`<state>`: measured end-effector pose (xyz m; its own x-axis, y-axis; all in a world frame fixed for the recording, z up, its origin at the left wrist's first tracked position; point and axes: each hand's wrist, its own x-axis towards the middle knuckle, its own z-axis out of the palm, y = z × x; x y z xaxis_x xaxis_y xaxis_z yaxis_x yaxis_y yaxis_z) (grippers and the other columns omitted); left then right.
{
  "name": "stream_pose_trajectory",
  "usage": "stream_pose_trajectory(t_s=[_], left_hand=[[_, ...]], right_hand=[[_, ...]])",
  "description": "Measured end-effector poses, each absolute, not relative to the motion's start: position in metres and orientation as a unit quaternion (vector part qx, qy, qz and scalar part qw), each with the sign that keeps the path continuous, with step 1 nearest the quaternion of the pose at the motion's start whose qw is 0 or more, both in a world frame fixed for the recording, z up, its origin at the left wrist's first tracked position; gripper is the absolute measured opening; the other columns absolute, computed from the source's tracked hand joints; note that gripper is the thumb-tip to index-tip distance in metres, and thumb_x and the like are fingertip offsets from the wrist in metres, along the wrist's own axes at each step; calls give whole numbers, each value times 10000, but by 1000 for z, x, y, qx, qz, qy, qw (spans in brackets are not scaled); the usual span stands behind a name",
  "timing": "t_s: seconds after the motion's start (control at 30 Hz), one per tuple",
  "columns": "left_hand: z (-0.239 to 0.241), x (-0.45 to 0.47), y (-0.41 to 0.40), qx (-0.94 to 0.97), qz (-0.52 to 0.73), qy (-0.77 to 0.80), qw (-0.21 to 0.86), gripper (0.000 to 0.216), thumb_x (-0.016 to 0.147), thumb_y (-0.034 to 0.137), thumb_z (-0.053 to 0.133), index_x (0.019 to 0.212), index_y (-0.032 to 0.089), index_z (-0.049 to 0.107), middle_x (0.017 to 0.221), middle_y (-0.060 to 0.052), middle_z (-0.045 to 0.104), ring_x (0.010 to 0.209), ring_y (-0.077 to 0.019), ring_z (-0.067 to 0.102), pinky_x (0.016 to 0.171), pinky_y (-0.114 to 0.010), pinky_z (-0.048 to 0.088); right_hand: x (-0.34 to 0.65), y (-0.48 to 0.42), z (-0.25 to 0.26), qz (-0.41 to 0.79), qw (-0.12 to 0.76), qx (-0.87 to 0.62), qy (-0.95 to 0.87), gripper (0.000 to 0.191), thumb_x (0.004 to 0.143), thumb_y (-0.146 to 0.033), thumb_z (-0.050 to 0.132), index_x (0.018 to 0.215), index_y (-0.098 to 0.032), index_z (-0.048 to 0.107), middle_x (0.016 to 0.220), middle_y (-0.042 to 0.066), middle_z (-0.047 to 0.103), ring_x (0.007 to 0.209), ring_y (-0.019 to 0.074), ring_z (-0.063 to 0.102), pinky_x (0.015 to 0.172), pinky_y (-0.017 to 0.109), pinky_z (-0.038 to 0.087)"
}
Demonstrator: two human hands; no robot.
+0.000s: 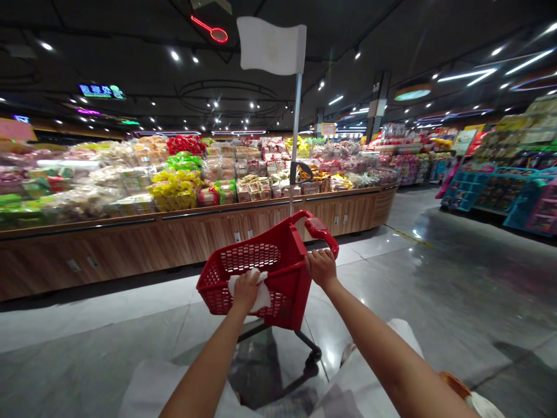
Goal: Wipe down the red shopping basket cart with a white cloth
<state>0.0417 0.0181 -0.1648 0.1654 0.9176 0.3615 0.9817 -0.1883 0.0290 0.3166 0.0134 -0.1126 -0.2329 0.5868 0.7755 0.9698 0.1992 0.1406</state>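
Note:
In front of me stands a small red shopping cart (285, 293) with perforated sides and dark legs on wheels. My left hand (247, 290) is closed around a crumpled white cloth (262, 297), which lies against the near side of the basket. Whether it is paper or fabric I cannot tell. My right hand (322, 267) grips the cart at its rear corner, just below the red push handle (321, 229). A pole rises from the cart with a white flag-shaped sign (272, 45) at its top. The inside of the basket is mostly hidden.
Behind the cart runs a long wooden display counter (200, 235) heaped with packaged snacks, among them yellow bags (176, 188). Blue racks (467, 186) stand at the right. A grey tiled floor (444, 273) stretches between. A dark pillar (378, 107) rises farther back.

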Motion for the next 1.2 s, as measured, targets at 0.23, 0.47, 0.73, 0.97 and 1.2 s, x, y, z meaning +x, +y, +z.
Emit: stream_pose_trajectory(t_s=[0.23, 0.47, 0.73, 0.97, 1.2], left_hand=[[-165, 12, 14, -735, -137, -655, 107, 290, 919, 265, 482, 1200, 249, 552, 1189, -55, 594, 1117, -233, 515, 974, -366, 361], [-143, 135, 17, -778, -208, -588, 80, 289, 949, 248, 421, 1220, 246, 522, 1191, -78, 588, 1071, -222, 541, 931, -374, 393], [-163, 67, 20, -769, -153, -609, 120, 282, 942, 230, 407, 1190, 252, 537, 1147, -61, 615, 1030, -216, 563, 898, -346, 407], [-175, -68, 0, -737, -74, -664, 106, 310, 925, 241, 437, 1212, 316, 528, 1249, -26, 583, 1118, -220, 540, 935, -372, 385], [-176, -24, -13, -720, -98, -679, 111, 280, 931, 286, 441, 1183, 241, 554, 1179, -86, 599, 1065, -250, 549, 879, -385, 393]], right_hand=[[316, 13, -112, -301, 292, -564, -712, 284, 940, -272, 418, 752, -202, 619, 751, 50, 606, 774, 214, 481, 836, 375, 258], [279, 9, -118, -223, 282, -532, -767, 247, 920, -164, 433, 1007, -198, 661, 1210, 106, 604, 1130, 248, 483, 1074, 408, 177], [280, 7, -129, -219, 255, -489, -805, 270, 973, -306, 407, 1080, -180, 621, 1025, 91, 641, 985, 237, 513, 992, 368, 278], [312, 17, -125, -228, 245, -514, -790, 245, 969, -332, 432, 895, -196, 621, 936, 73, 635, 935, 228, 506, 936, 356, 293], [277, 17, -134, -181, 223, -547, -786, 206, 943, -289, 472, 878, -207, 649, 909, 84, 665, 958, 242, 545, 1067, 443, 209]])
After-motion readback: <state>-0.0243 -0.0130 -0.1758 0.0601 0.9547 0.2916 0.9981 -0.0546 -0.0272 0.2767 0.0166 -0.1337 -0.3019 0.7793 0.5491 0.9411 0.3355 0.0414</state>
